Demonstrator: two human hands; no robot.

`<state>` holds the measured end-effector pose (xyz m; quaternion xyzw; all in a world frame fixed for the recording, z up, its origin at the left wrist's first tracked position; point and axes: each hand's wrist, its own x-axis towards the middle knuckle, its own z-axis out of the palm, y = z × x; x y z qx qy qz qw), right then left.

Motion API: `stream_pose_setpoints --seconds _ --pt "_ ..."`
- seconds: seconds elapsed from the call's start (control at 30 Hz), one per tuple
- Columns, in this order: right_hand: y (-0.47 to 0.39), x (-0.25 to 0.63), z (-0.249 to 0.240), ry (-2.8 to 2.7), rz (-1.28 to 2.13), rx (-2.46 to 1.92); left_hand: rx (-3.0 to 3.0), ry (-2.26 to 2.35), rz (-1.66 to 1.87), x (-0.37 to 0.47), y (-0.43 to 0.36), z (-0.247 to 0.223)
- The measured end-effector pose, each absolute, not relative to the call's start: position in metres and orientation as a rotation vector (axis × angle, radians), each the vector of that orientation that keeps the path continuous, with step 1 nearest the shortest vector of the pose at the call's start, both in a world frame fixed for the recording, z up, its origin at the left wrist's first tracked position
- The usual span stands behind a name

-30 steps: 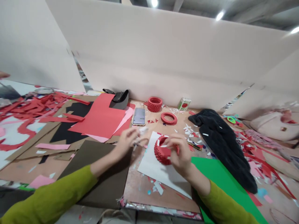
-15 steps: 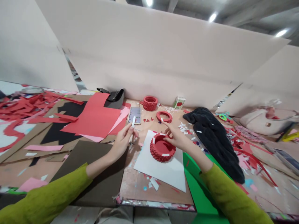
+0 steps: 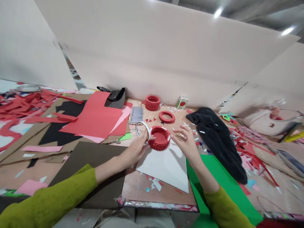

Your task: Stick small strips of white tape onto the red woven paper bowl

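Note:
A round red bowl-like piece (image 3: 160, 139) with small white strips on its rim is between my hands, over the back of a white sheet (image 3: 163, 167). My left hand (image 3: 137, 147) is closed around a roll of white tape (image 3: 140, 124), close to the bowl's left side. My right hand (image 3: 186, 142) is at the right of the bowl, its fingers apart; nothing can be made out in it. A flat red ring (image 3: 167, 117) and a taller red ring-shaped piece (image 3: 152, 103) stand farther back.
A phone (image 3: 136, 115), red paper (image 3: 92, 120) and a dark board (image 3: 90, 174) are at the left. Black cloth (image 3: 218, 142), green paper (image 3: 220, 177) and a small box (image 3: 182, 103) are at the right. A white partition (image 3: 147, 50) rises behind.
The red bowl has shifted back and slightly left. My left hand has moved right to the bowl, with the tape roll now plainly visible. My right hand has moved right, off the bowl.

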<state>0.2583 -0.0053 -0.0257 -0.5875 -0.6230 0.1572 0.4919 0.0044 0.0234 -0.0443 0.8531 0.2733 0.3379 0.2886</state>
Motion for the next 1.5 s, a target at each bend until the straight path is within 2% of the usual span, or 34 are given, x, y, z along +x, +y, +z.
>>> stream_pose_setpoints --seconds 0.3,0.4,0.5,0.67,0.73,1.1,1.5 --pt "-0.013 0.24 -0.028 -1.972 0.623 -1.202 2.274 0.707 0.842 0.005 0.024 -0.049" --pt "-0.014 0.247 -0.025 -1.9 0.666 -1.193 2.274 0.668 0.815 0.005 0.019 -0.046" --pt "-0.02 0.252 -0.019 -1.556 0.699 -1.295 2.224 0.691 0.848 0.006 0.018 -0.044" --pt "-0.029 0.242 -0.013 -1.017 1.392 -1.294 2.158 0.719 0.867 0.004 0.018 -0.046" --pt "-0.03 0.235 -0.015 -0.96 1.517 -1.257 2.172 0.701 0.854 0.003 0.016 -0.048" --pt "-0.033 0.218 -0.031 -0.852 1.51 -1.328 2.198 0.684 0.837 0.003 0.006 -0.047" --pt "-0.033 0.218 -0.035 -0.846 1.424 -1.389 2.5 0.71 0.864 0.001 0.01 -0.059"
